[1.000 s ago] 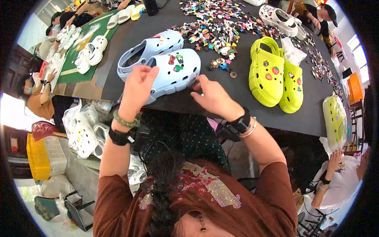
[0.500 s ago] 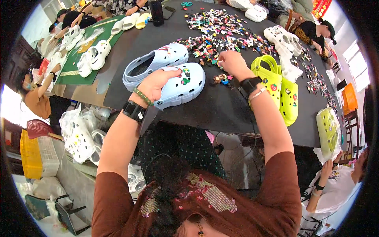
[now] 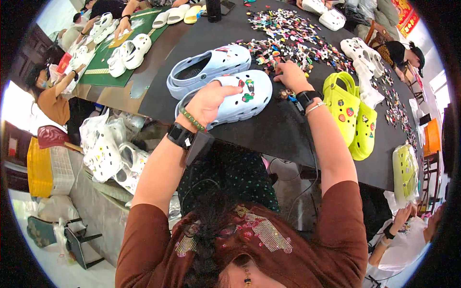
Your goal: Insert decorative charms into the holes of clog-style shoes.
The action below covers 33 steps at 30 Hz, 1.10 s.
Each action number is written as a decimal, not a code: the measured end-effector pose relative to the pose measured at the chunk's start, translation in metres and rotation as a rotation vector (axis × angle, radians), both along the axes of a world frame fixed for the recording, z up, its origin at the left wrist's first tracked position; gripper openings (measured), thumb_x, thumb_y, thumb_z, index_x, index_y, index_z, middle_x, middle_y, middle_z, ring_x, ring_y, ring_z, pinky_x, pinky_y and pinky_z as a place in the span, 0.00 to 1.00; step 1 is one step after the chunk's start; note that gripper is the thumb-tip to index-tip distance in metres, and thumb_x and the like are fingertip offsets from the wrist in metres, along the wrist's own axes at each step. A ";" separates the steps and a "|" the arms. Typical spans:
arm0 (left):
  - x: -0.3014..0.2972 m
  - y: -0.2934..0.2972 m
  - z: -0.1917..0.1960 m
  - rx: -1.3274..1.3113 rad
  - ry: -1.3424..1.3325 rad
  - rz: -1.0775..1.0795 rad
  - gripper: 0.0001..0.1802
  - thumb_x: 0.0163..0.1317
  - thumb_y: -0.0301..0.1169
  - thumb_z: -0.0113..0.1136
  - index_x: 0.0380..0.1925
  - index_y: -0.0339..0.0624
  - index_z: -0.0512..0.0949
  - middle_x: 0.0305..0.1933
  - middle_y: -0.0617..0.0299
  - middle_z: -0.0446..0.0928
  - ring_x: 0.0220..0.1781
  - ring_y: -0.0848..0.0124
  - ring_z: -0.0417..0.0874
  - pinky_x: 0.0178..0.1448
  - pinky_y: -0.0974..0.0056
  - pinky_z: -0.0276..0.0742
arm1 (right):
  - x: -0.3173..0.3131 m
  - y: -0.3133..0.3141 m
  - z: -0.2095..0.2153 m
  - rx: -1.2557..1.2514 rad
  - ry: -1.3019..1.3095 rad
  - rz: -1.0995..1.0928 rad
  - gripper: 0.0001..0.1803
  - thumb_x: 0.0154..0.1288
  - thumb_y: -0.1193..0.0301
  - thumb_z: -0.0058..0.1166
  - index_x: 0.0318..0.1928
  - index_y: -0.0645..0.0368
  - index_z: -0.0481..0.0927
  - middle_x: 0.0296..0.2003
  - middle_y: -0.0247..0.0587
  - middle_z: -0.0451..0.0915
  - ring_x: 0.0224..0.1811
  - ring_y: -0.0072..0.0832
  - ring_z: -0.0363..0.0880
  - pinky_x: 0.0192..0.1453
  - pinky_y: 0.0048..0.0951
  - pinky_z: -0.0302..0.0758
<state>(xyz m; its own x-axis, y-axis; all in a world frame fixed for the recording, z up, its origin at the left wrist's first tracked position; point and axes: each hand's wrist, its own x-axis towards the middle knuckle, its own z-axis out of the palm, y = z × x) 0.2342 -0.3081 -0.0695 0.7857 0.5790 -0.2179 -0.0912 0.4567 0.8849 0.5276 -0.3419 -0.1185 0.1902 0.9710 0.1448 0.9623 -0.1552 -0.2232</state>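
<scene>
My left hand [image 3: 205, 104] is wrapped over the heel side of a light blue clog [image 3: 257, 103], its thumb lying on the upper beside several small charms, green and red among them. A matching light blue clog [image 3: 223, 62] lies just behind it and carries a charm near its toe. At the near edge of a large heap of colourful shoe charms [image 3: 288, 29], my right hand [image 3: 292, 77] has its fingers drawn together, pointing down. Whatever they pinch, if anything, is hidden. A few loose charms [image 3: 287, 94] lie by my right wrist, partly covered by it.
Lime green clogs [image 3: 342, 110] with charms stand right of my right forearm. White clogs [image 3: 360, 53] lie farther right, and a bagged green clog [image 3: 404, 173] rests at the table's right edge. White clogs [image 3: 129, 54] sit on a green mat [image 3: 103, 77]. Other people work around the table.
The view has shifted, so the table's contents appear farther right. My left hand stays on the blue clog. My right hand remains at the charm heap's near edge, fingers still drawn together.
</scene>
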 end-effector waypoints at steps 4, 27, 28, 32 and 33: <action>-0.003 -0.008 0.001 0.004 0.030 0.030 0.21 0.59 0.25 0.61 0.53 0.33 0.74 0.49 0.55 0.81 0.46 0.67 0.84 0.50 0.62 0.78 | -0.002 0.005 0.001 -0.026 0.035 0.012 0.16 0.46 0.64 0.71 0.33 0.57 0.81 0.33 0.46 0.78 0.44 0.43 0.77 0.48 0.40 0.74; -0.015 -0.049 -0.013 -0.056 -0.075 0.111 0.15 0.61 0.30 0.61 0.43 0.29 0.80 0.44 0.58 0.83 0.47 0.70 0.83 0.53 0.67 0.76 | -0.026 -0.058 0.089 0.180 0.454 0.119 0.11 0.62 0.70 0.58 0.42 0.61 0.82 0.29 0.33 0.82 0.27 0.17 0.75 0.31 0.23 0.72; -0.012 -0.048 -0.015 -0.066 -0.123 0.108 0.15 0.61 0.29 0.61 0.44 0.28 0.80 0.45 0.57 0.83 0.46 0.70 0.83 0.52 0.66 0.76 | -0.036 -0.064 0.101 0.132 0.516 0.100 0.11 0.61 0.70 0.59 0.42 0.62 0.83 0.32 0.38 0.83 0.31 0.23 0.78 0.37 0.26 0.74; -0.007 -0.050 -0.016 -0.083 -0.193 0.143 0.15 0.60 0.27 0.60 0.46 0.28 0.79 0.46 0.56 0.82 0.46 0.68 0.83 0.51 0.65 0.77 | -0.068 -0.077 0.114 0.139 0.507 0.287 0.11 0.58 0.72 0.60 0.41 0.62 0.83 0.33 0.42 0.84 0.35 0.28 0.81 0.43 0.29 0.77; -0.006 -0.051 -0.015 -0.065 -0.205 0.136 0.15 0.60 0.26 0.59 0.46 0.28 0.78 0.47 0.56 0.82 0.46 0.68 0.83 0.52 0.64 0.77 | -0.076 -0.079 0.114 0.116 0.491 0.347 0.10 0.58 0.72 0.60 0.40 0.61 0.84 0.33 0.43 0.84 0.35 0.29 0.82 0.43 0.29 0.77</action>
<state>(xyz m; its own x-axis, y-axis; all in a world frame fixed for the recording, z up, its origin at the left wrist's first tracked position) 0.2278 -0.3591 -0.0844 0.7328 0.6727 -0.1022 -0.3306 0.4834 0.8106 0.4519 -0.4212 -0.0047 -0.0633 0.9713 0.2292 0.7326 0.2012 -0.6502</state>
